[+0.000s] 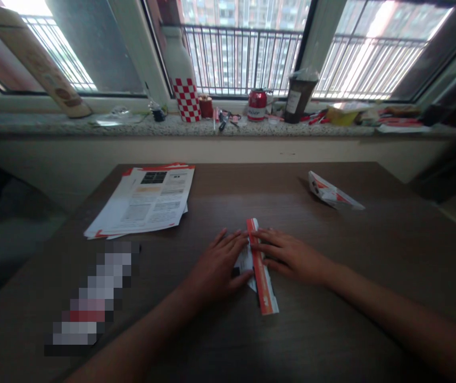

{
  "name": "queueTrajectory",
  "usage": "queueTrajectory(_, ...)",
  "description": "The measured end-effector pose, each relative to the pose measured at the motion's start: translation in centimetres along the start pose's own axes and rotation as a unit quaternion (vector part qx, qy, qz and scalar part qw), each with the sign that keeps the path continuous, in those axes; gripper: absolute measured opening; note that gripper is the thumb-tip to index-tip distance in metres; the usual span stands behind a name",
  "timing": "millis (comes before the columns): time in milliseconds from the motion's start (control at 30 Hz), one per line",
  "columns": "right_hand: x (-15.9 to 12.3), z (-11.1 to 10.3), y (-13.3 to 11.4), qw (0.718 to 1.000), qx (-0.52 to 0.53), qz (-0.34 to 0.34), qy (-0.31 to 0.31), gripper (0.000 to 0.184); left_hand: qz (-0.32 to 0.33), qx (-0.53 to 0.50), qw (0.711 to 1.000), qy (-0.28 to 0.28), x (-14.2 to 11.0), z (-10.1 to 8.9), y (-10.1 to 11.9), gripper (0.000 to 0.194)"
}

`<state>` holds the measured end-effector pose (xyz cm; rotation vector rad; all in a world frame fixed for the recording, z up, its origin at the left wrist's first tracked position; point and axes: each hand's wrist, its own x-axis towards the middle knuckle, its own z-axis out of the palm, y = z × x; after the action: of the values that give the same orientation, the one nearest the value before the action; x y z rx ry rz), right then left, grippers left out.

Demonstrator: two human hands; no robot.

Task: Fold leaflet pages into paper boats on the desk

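Note:
A narrow folded sheet of paper [260, 276] with an orange-red strip lies on the dark wooden table [331, 319], pointing away from me. My left hand [217, 266] lies flat on its left side, fingers stretched out and slightly apart. From the right, my right hand [291, 255] presses down with its fingers flat on the paper's upper part. Both hands are open and press the paper against the table.
A stack of printed sheets [143, 202] lies at the back left. A folded paper plane [331, 192] sits at the back right. A blurred-out object [92, 298] lies front left. The windowsill holds a checked bottle [185, 90], a red can [257, 105] and a dark cup [299, 96].

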<state>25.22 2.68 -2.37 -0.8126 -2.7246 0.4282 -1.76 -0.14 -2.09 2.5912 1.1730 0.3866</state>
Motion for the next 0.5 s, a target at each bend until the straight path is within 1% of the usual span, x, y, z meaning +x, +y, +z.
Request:
queueTrajectory(133, 0.2, 0.1, 0.1, 1.0, 0.004, -0.001, -0.009, 0.051, 0.011, 0.013, 1.0, 0.021, -0.2, 0.1, 0.1, 0.058)
queueTrajectory(267, 0.2, 0.1, 0.4, 1.0, 0.008, 0.0, -0.016, 0.052, 0.026, 0.005, 1.0, 0.016, -0.3, 0.0, 0.5, 0.054)
queueTrajectory(333, 0.3, -0.1, 0.4, 1.0, 0.022, 0.0, -0.006, 0.049, 0.02, 0.003, 1.0, 0.016, -0.3, 0.1, 0.8, 0.059)
queueTrajectory(433, 0.9, -0.4, 0.4, 0.999, 0.046, 0.005, 0.018, 0.041, 0.002, 0.0, 1.0, 0.022, -0.1, 0.2, 1.4, 0.071)
queueTrajectory(500, 1.3, -0.5, 0.3, 0.998, 0.056, 0.007, 0.034, 0.036, -0.011, -0.003, 1.0, 0.029, 0.0, 0.3, 1.7, 0.072)
